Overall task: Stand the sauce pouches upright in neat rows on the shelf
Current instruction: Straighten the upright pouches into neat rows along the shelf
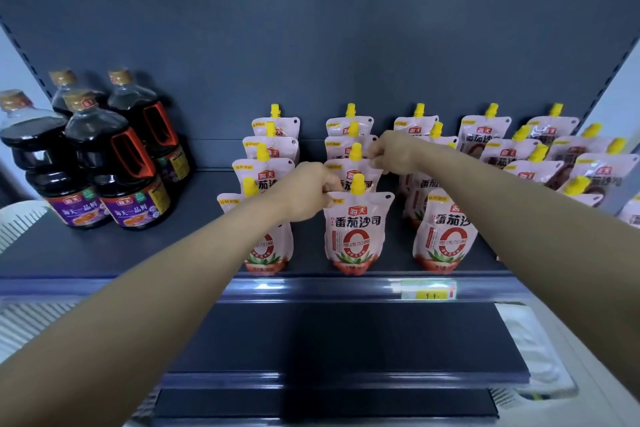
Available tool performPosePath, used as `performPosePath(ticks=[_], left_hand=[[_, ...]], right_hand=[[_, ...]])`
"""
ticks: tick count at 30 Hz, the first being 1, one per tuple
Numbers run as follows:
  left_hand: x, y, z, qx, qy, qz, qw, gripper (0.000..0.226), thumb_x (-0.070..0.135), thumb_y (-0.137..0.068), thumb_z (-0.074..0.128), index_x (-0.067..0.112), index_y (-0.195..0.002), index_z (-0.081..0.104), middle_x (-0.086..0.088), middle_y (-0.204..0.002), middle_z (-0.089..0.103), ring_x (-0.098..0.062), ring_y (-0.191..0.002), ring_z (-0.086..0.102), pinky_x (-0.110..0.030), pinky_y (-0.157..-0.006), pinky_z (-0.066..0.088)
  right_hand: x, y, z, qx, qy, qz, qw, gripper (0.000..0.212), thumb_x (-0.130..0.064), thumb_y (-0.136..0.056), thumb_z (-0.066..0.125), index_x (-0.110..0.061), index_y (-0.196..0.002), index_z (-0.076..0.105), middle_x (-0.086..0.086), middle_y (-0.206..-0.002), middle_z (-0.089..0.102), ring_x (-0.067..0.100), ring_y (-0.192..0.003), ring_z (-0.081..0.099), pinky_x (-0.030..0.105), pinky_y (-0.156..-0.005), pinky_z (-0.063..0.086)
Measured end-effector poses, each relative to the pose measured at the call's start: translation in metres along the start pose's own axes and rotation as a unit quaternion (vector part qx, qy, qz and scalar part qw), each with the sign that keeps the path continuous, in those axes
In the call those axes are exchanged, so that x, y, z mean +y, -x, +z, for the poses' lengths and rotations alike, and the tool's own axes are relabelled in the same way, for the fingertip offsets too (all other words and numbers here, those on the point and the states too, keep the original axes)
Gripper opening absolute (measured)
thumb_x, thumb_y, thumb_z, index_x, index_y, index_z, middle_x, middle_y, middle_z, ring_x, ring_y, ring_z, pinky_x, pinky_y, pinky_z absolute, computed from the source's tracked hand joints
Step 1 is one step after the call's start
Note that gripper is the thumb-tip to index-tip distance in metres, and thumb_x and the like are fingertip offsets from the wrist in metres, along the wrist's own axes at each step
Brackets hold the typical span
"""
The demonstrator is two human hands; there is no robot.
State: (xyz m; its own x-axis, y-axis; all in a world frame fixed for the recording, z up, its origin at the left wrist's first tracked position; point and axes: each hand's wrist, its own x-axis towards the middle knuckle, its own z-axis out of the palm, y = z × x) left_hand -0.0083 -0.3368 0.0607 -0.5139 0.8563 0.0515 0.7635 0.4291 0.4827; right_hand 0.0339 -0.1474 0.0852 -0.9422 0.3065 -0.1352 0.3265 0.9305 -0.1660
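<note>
Pink sauce pouches with yellow caps stand upright in several front-to-back rows on the dark shelf (pixel 194 246). In the middle row, the second pouch (pixel 353 174) stands right behind the front pouch (pixel 356 229). My left hand (pixel 304 192) pinches the second pouch's top left corner. My right hand (pixel 393 151) pinches its top right corner. The left row's front pouch (pixel 266 250) is partly hidden by my left forearm. My right forearm covers part of the pouch row to the right (pixel 446 236). At the far right, the pouches (pixel 554 166) lean and look less tidy.
Several dark soy sauce bottles (pixel 114 163) stand at the shelf's left. A yellow price tag (pixel 427 289) sits on the shelf's front rail. A lower dark shelf (pixel 346 340) lies below. White baskets show at the far left (pixel 20 218) and lower right (pixel 533 350).
</note>
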Motion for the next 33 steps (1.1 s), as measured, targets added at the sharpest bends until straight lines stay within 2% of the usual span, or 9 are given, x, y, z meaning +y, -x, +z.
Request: performPosePath(ticks=[4, 7, 10, 15, 18, 20, 23, 27, 33], left_hand=[[-0.001, -0.003, -0.003, -0.026, 0.005, -0.001, 1.0, 0.012, 0.009, -0.084, 0.064, 0.009, -0.095, 0.069, 0.0, -0.089, 0.065, -0.017, -0.084, 0.06, -0.033, -0.08, 0.05], [0.002, -0.008, -0.005, -0.048, 0.014, -0.016, 0.999, 0.005, 0.015, -0.08, 0.07, 0.015, -0.083, 0.066, 0.005, -0.079, 0.061, -0.016, -0.077, 0.057, -0.03, -0.073, 0.047], [0.009, -0.012, -0.001, -0.059, -0.01, -0.017, 0.998, 0.025, 0.016, -0.079, 0.07, 0.019, -0.062, 0.052, 0.006, -0.065, 0.048, -0.018, -0.066, 0.049, -0.029, -0.063, 0.041], [0.016, -0.016, 0.006, -0.045, 0.022, -0.016, 0.999, 0.006, 0.007, -0.079, 0.069, 0.012, -0.083, 0.07, -0.002, -0.09, 0.07, -0.021, -0.088, 0.062, -0.031, -0.08, 0.049], [0.016, -0.017, 0.01, -0.025, 0.019, -0.022, 0.999, 0.018, 0.0, -0.081, 0.065, 0.0, -0.099, 0.069, -0.01, -0.107, 0.07, -0.022, -0.1, 0.063, -0.03, -0.091, 0.047], [0.017, -0.016, 0.012, -0.016, 0.018, -0.023, 0.999, 0.021, -0.003, -0.081, 0.064, -0.001, -0.101, 0.068, -0.007, -0.11, 0.069, -0.022, -0.105, 0.061, -0.032, -0.095, 0.046], [0.017, -0.014, 0.015, 0.001, 0.015, -0.03, 0.999, 0.023, -0.003, -0.081, 0.063, 0.002, -0.102, 0.069, -0.004, -0.109, 0.068, -0.022, -0.105, 0.06, -0.028, -0.093, 0.044], [0.024, -0.007, 0.015, 0.034, 0.043, -0.059, 0.997, 0.028, -0.002, -0.082, 0.063, 0.004, -0.109, 0.066, -0.009, -0.11, 0.069, -0.023, -0.105, 0.062, -0.038, -0.098, 0.046], [0.054, 0.007, 0.013, 0.186, 0.028, -0.046, 0.981, 0.03, 0.005, -0.086, 0.058, 0.011, -0.116, 0.058, -0.007, -0.105, 0.063, -0.019, -0.093, 0.057, -0.026, -0.08, 0.044]], right_hand=[[0.009, 0.014, -0.023, 0.03, -0.031, -0.026, 0.999, 0.024, -0.017, -0.093, 0.056, -0.009, -0.11, 0.07, 0.005, -0.104, 0.068, 0.022, -0.102, 0.059, 0.032, -0.09, 0.046], [0.03, 0.04, -0.054, 0.042, -0.011, -0.013, 0.999, 0.024, -0.024, -0.088, 0.063, -0.014, -0.108, 0.072, -0.005, -0.091, 0.065, 0.017, -0.091, 0.058, 0.027, -0.083, 0.043], [0.058, 0.068, -0.076, -0.031, 0.002, 0.04, 0.999, 0.026, -0.032, -0.086, 0.067, -0.019, -0.107, 0.071, 0.0, -0.106, 0.071, 0.021, -0.101, 0.064, 0.034, -0.096, 0.045], [0.086, 0.095, -0.055, -0.15, 0.017, 0.086, 0.985, 0.04, -0.036, -0.081, 0.071, -0.022, -0.118, 0.064, -0.001, -0.127, 0.063, 0.022, -0.117, 0.057, 0.032, -0.1, 0.042], [0.099, 0.096, -0.026, -0.095, -0.002, 0.062, 0.994, 0.012, -0.026, -0.084, 0.07, -0.033, -0.083, 0.06, -0.004, -0.104, 0.061, 0.023, -0.111, 0.054, 0.034, -0.098, 0.04], [0.106, 0.094, -0.016, -0.065, 0.005, 0.052, 0.996, 0.029, -0.02, -0.085, 0.069, -0.03, -0.069, 0.047, -0.008, -0.076, 0.054, 0.022, -0.093, 0.052, 0.029, -0.083, 0.039], [0.11, 0.095, -0.011, -0.051, 0.022, 0.046, 0.997, 0.025, -0.02, -0.085, 0.07, -0.023, -0.07, 0.049, -0.005, -0.07, 0.053, 0.022, -0.083, 0.052, 0.029, -0.076, 0.038], [0.109, 0.096, -0.01, -0.035, 0.014, 0.024, 0.999, 0.019, -0.02, -0.086, 0.069, -0.026, -0.087, 0.051, -0.011, -0.068, 0.05, 0.021, -0.082, 0.051, 0.029, -0.076, 0.038], [0.108, 0.104, -0.018, -0.051, 0.004, 0.011, 0.999, 0.01, -0.016, -0.087, 0.066, -0.017, -0.097, 0.065, -0.007, -0.084, 0.064, 0.021, -0.091, 0.055, 0.03, -0.082, 0.038]])
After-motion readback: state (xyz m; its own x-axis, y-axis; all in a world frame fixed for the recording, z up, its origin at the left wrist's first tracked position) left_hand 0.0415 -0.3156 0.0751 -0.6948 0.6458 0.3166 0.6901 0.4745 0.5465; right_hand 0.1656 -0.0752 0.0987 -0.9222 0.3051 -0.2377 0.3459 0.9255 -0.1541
